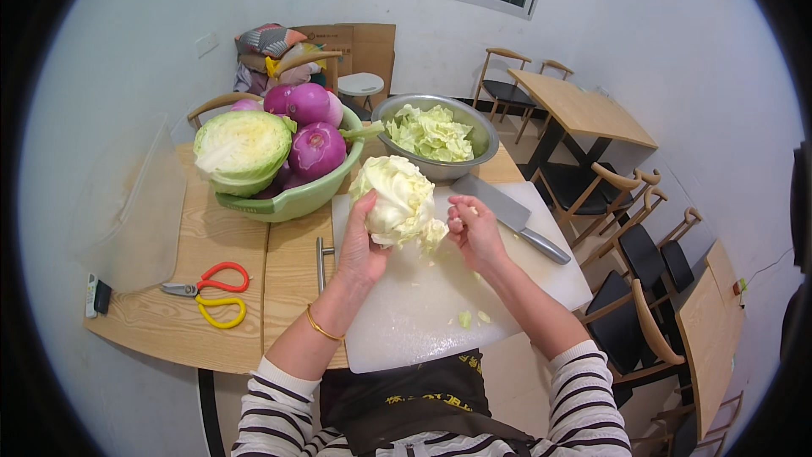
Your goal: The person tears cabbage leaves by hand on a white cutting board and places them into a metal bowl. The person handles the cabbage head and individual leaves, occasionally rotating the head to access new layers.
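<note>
My left hand (365, 244) grips a partly stripped cabbage (394, 200) from its left side, above a white cutting board (412, 311). A ragged, torn bit hangs at the cabbage's lower right. Just right of it, my right hand (476, 235) has its fingers curled in, with a small pale cabbage piece (474, 210) showing at them. Behind my right hand lies a cleaver (501, 203) on the board, its grey handle toward the lower right. Cabbage scraps (465, 318) are scattered on the board. Torn cabbage leaves (431, 133) sit in a steel bowl (453, 169) at the back.
A green plastic basin (298, 204) at the left holds several purple onions (317, 151) and a cut cabbage half (244, 146). Scissors (209, 292) with red and yellow handles lie on the wooden table (152, 324). A metal handle (321, 263) is beside the board. Chairs (644, 254) stand at the right.
</note>
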{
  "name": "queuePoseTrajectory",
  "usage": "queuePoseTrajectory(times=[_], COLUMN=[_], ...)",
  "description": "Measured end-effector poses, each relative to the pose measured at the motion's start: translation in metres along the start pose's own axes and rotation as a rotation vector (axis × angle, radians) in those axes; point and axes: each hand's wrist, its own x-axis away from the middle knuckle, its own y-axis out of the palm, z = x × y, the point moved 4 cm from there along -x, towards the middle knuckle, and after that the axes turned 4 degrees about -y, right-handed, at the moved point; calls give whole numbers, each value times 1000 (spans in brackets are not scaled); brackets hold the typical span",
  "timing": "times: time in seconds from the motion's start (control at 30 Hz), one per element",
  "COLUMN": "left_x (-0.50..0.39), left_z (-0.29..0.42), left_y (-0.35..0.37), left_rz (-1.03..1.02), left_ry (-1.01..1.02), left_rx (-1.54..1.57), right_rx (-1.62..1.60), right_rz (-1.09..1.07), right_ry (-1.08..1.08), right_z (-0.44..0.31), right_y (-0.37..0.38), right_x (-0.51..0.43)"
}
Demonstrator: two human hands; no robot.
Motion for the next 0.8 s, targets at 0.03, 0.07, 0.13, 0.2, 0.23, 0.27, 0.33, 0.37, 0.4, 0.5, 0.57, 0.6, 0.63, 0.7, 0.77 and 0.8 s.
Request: queuePoseTrajectory(times=[0.03, 0.07, 0.13, 0.2, 0.23, 0.27, 0.33, 0.37, 0.4, 0.5, 0.57, 0.6, 0.63, 0.7, 0.77, 0.8], left_x=[-1, -3, -4, -5, -4, -2, -2, -1, 0, 2, 1, 0, 0, 0, -2, -3], left_z=[2, 3, 4, -1, -3, -6, -6, -5, -4, -5, -9, -10, -11, -11, -12, -13], left_y=[0, 1, -3, -2, -3, -4, -1, 0, 0, 0, -5, -6, -6, -6, -12, -12], left_rz=[-19, -38, -57, -85, -67, -48, -30, -28, -22, -17, 15, 29, 29, 31, 43, 44], left_ry=[45, 89, 162, 193, 207, 221, 218, 197, 177, 147, 118, 102, 89, 67, 25, 0], left_rx=[-31, -62, -116, -171, -179, -187, -168, -147, -125, -138, -128, -124, -125, -127, -103, -91], right_rx=[-28, -1, 334, 628, 754, 880, 776, 724, 757, 861, 939, 937, 934, 910, 869, 862], right_rz=[9, -66, -59, -109, -171, -235, -285, -309, -322, -371, -416, -440, -463, -502, -533, -533], right_ry=[-19, -25, -53, -125, -181, -238, -246, -250, -278, -336, -339, -369, -398, -402, -349, -337], right_z=[-3, -5, -26, -33, -32, -31, -29, -27, -25, -25, -26, -26, -24, -25, -29, -29], right_y=[-6, -13, 13, 29, 38, 43, 43, 43, 42, 39, 37, 34, 30, 28, 32, 30], right_x=[-5, -4, 9, 15, 16, 18, 19, 20, 22, 25, 27, 27, 25, 26, 32, 31])
